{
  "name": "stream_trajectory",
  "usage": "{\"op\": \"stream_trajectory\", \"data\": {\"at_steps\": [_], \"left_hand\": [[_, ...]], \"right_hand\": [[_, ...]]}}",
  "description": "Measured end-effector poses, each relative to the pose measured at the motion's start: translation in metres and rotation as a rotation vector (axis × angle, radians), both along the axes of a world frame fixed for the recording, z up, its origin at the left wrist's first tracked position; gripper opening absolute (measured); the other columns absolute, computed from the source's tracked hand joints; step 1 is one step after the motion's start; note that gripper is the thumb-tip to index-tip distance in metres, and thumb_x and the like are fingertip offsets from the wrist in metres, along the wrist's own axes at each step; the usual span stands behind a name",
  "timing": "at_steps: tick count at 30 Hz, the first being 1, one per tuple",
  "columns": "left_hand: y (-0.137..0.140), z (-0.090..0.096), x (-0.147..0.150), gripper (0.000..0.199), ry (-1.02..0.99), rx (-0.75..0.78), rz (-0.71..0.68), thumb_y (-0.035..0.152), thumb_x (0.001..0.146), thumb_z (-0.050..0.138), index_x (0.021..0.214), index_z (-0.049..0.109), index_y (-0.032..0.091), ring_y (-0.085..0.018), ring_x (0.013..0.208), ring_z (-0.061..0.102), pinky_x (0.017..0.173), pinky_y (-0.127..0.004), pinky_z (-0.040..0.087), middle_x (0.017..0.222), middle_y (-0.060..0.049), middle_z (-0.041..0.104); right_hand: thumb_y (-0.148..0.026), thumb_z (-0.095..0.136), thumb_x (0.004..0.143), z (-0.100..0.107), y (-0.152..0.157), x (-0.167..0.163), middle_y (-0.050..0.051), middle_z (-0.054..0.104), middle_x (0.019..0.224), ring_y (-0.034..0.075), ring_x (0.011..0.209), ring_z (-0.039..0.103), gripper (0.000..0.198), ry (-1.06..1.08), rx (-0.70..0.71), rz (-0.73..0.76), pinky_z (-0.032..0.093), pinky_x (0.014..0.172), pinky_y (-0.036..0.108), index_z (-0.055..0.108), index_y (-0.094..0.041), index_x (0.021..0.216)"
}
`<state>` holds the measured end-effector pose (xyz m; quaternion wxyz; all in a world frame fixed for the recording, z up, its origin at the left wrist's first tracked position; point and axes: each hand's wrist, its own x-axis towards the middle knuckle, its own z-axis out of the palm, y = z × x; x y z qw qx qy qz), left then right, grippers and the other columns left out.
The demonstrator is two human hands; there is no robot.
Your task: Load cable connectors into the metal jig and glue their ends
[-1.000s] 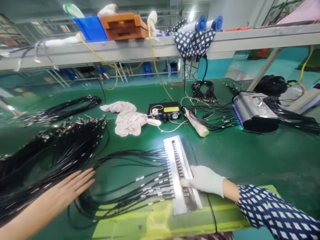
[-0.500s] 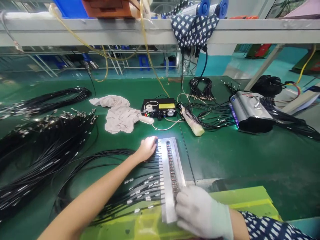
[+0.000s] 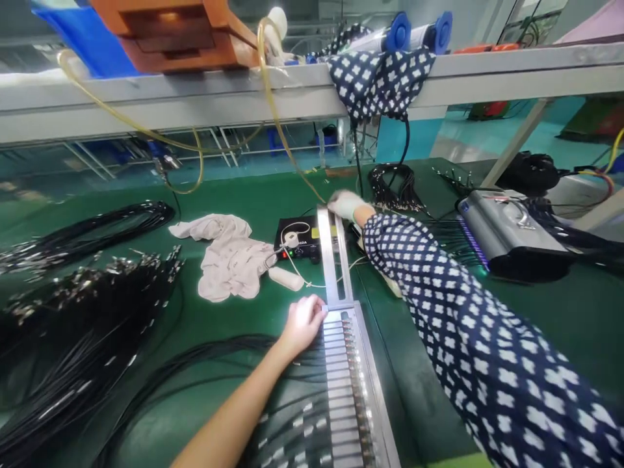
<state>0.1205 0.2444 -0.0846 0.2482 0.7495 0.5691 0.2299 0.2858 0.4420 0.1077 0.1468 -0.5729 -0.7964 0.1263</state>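
Observation:
My bare left hand grips the far left corner of a long slotted metal fixture. Black cables with small white tags lie in its slots, and a row of metal connector ends runs along its right part. A metal cover plate with a long opening projects beyond the fixture's far end. My right hand, in a white glove, is closed on the plate's far end; its fingertips are partly hidden.
Behind the plate stands a black control box. A pale cloth lies left of it, and cable bundles cover the left side. At right sits a silver lamp unit. A shelf beam crosses above.
My right hand has moved from the fixture's near end to the far end of the cover plate. The plate now sticks out away from me, baring the slots. My left hand still holds the corner.

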Motion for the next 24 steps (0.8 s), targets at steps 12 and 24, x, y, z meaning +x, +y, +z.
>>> {"op": "stream_trajectory", "data": {"at_steps": [12,24], "left_hand": [[-0.009,0.017,-0.012,0.027,0.053,-0.048,-0.081,0.043,0.091,0.058,0.107,0.063,0.021,-0.024,0.099,0.057,0.092,-0.04,0.042,0.1,-0.008,0.066],[-0.077,0.046,-0.188,0.051,0.395,-0.185,-0.04,0.057,0.08,0.063,0.117,0.06,0.021,-0.027,0.106,0.056,0.095,-0.039,0.039,0.112,-0.009,0.062]], "right_hand": [[-0.027,0.054,0.098,-0.075,-0.013,-0.01,0.019,0.059,0.13,0.03,0.122,0.056,0.034,0.071,0.049,-0.027,0.044,0.107,0.053,0.058,-0.011,0.128],[-0.034,0.05,0.093,-0.147,-0.207,0.085,0.01,0.06,0.129,0.026,0.124,0.056,0.027,0.351,0.134,0.297,0.045,0.11,0.044,0.066,-0.022,0.11]]}}
